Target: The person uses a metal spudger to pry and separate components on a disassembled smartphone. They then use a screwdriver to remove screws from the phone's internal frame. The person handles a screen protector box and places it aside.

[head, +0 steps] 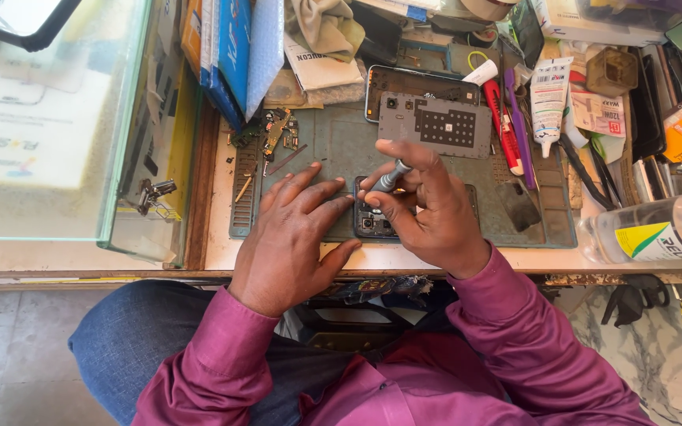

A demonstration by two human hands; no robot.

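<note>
- Right hand (428,209) was closed around a small screwdriver (389,178), pinched between thumb and fingers, tip angled down onto the opened phone (372,223).
- Left hand (297,229) lay flat with fingers spread, holding nothing, its fingertips resting at the phone's left edge to steady it.
- The phone sat on the grey-green work mat (341,146), under and between both hands, near the front edge of the table (219,244). Most of it was hidden by the right hand; only the camera end showed.
- Just beyond the right hand: a grey inner cover plate (434,125), lying across a second opened phone shell (380,83).
- Beyond the left hand: loose small circuit parts (278,132), and a metal pin (243,188) on the ribbed strip of the mat.
- To the right of the right hand: a red-handled tool (504,126), a purple pry stick (517,130) and a white glue tube (548,101). A clear bottle (653,230) lay on its side well to the right.
- Risks as I judged them:
  - The driver stood tilted, so a slip could strip a screw head or gouge the board.
  - The left hand only pressed one edge, so the phone could pivot under torque.
  - A freed screw could roll off the near edge or get lost in the clutter.
  - I could not tell whether the tip was seated in a screw.
</note>
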